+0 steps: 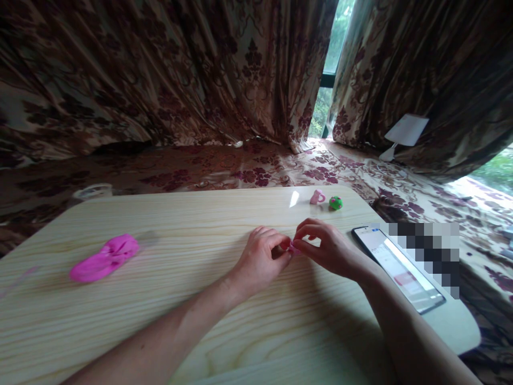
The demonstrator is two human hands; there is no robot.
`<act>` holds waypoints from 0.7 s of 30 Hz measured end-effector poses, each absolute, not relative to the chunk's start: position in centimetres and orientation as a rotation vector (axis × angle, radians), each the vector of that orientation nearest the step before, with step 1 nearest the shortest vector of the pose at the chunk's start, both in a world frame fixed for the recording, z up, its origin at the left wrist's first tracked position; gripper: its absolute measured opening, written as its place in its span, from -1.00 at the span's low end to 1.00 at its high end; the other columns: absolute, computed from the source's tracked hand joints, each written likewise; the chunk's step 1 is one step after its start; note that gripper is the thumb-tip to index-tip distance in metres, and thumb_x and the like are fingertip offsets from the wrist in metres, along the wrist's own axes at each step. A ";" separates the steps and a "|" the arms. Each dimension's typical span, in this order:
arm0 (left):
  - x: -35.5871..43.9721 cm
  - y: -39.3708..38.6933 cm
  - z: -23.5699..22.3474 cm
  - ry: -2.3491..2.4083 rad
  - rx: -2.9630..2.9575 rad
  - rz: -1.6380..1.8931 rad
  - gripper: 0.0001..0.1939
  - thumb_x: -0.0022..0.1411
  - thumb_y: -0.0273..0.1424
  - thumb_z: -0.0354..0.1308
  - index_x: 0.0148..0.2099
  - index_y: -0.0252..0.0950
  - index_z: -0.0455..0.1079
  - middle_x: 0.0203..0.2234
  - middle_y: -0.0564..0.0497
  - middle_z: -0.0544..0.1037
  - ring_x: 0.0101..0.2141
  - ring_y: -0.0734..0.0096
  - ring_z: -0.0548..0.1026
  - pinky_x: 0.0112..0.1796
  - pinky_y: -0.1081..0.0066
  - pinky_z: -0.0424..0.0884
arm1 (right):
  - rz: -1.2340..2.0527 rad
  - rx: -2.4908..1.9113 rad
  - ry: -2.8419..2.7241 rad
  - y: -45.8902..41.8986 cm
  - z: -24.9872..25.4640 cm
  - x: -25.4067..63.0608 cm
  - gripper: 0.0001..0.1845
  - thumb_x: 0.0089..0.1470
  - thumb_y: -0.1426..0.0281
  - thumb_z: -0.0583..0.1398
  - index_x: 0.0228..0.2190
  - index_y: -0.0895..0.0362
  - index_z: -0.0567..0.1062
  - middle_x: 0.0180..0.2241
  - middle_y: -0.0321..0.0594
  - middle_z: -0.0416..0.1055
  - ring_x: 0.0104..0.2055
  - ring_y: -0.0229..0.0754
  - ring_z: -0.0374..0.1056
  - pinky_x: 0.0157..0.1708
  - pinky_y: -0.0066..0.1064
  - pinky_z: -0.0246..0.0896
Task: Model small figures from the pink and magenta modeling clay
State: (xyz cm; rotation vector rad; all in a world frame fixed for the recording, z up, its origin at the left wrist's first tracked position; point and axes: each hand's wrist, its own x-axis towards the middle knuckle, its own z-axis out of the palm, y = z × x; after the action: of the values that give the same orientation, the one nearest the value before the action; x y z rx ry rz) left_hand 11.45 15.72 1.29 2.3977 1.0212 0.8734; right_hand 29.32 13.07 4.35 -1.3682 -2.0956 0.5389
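Observation:
Near the middle of the table, my left hand [260, 256] and my right hand [324, 246] meet with their fingertips around a small piece of pink modelling clay [295, 249]. Both are closed in a pinch on it, and the fingers hide most of its shape. Off to the left lies a larger, bright pink lump of modelling clay [105, 259], folded and creased on top. Beyond my right hand sit a small pale pink cup-like shape [317, 197] with a loop at its side and a green ball with pink spots [335, 203].
A phone [401, 267] with its screen lit lies right of my right forearm. The wooden table [192, 214] has a rounded far right corner. Behind it are flowered cloth [256, 166], curtains [160, 69] and a small white lamp [406, 130]. A clear container [94, 191] stands at the far left edge.

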 end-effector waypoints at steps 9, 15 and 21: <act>11.3 15.7 1.5 0.997 2.364 0.876 -0.97 0.07 -0.44 0.15 -0.40 -0.28 0.41 -0.51 0.03 0.45 -0.34 0.36 0.36 -0.22 0.33 0.24 | 0.590 -1.302 -2.079 13.0 4.4 29.2 -0.91 0.05 0.42 0.15 -0.39 0.08 0.49 -0.32 -0.27 0.38 -0.29 -0.27 0.29 -0.31 -0.44 0.21; 11.3 15.7 1.3 0.947 2.344 0.898 -0.92 0.07 -0.49 0.15 -0.35 -0.24 0.44 -0.48 0.04 0.46 -0.32 0.36 0.36 -0.20 0.33 0.24 | 0.541 -1.315 -2.059 13.0 4.4 29.1 -0.88 0.07 0.46 0.12 -0.43 0.13 0.46 -0.35 -0.25 0.37 -0.30 -0.27 0.29 -0.32 -0.43 0.20; 11.3 15.8 1.2 0.966 2.349 0.886 -0.94 0.09 -0.42 0.15 -0.35 -0.26 0.44 -0.48 0.03 0.46 -0.33 0.36 0.36 -0.20 0.32 0.24 | 0.579 -1.309 -2.086 12.9 4.5 29.2 -0.93 0.04 0.42 0.16 -0.39 0.11 0.47 -0.33 -0.27 0.37 -0.28 -0.27 0.29 -0.30 -0.43 0.21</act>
State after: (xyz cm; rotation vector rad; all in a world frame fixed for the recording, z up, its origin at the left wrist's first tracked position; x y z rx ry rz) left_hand 11.32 15.82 1.19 2.3488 0.9661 0.8860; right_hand 29.19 12.95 4.53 -1.3094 -2.0859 0.5788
